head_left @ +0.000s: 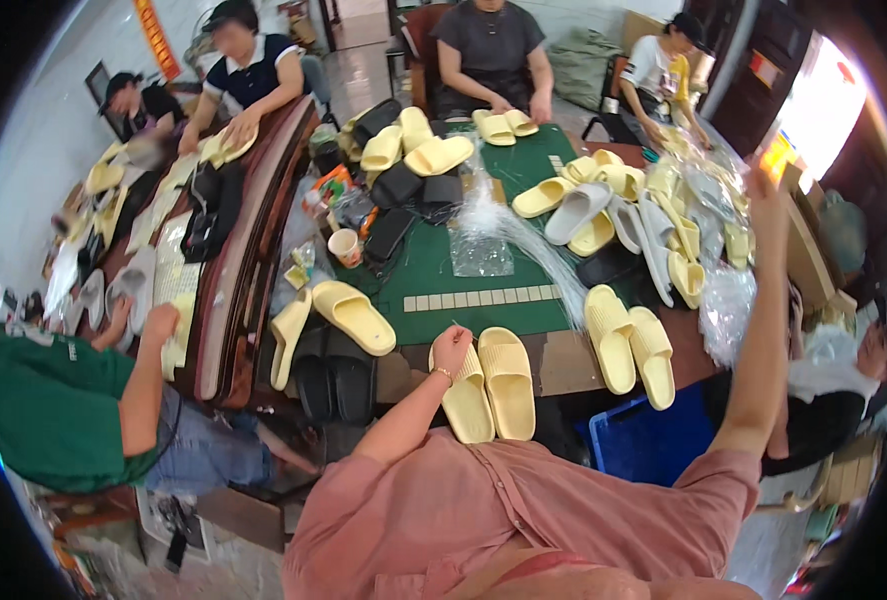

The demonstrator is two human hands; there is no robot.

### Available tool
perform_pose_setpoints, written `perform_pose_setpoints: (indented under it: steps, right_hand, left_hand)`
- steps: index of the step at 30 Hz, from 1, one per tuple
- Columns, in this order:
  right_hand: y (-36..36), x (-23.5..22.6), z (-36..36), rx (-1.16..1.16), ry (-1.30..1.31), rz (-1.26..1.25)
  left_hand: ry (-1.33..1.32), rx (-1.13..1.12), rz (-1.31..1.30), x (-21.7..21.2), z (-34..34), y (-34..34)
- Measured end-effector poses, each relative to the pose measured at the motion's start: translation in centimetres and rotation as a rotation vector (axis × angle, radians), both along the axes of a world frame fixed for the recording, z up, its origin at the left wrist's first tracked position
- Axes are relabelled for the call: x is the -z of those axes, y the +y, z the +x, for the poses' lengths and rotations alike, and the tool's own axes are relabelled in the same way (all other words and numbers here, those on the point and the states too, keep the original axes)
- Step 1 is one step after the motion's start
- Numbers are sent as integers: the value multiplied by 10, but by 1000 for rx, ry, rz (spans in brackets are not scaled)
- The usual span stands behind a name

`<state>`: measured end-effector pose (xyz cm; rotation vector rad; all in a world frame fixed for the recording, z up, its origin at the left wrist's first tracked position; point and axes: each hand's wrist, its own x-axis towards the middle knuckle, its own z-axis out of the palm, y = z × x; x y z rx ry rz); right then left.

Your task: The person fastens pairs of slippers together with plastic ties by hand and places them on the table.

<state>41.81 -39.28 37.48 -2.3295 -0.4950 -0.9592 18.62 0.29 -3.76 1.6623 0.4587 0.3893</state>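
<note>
A pair of pale yellow slide slippers (509, 385) lies at the table's near edge, toes toward me. My left hand (452, 348) is closed in a pinch over the left slipper of the pair; whatever is between the fingers is too small to make out. My right arm is stretched far up to the right, and my right hand (766, 195) is raised beside the heap of slippers there. Its fingers are blurred against the bright doorway. A bundle of clear thin strands (548, 262) fans across the green mat (428, 325) beyond the pair.
Another yellow pair (628, 345) lies right, near a blue crate (653, 435). Yellow slippers (353, 316) and black slippers (334, 375) lie left, a paper cup (344, 247) behind them. Grey slippers (577, 213) sit among the right-hand heap. Several people work around the tables.
</note>
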Motion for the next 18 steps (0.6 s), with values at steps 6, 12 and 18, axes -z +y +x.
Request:
perform_pose_setpoints:
  steps: [6,12,18]
  right_hand:
    - [162,208,-87,-481,426,-149]
    - [244,338,-152,-752,463,-226]
    - [271,377,-178,-722,445,-163]
  left_hand:
    - [-91,-185,470,-20,-2,-1]
    - [-2,-151,317,-33,-9,-3]
    - [86,-153,175,-37,-13,-9]
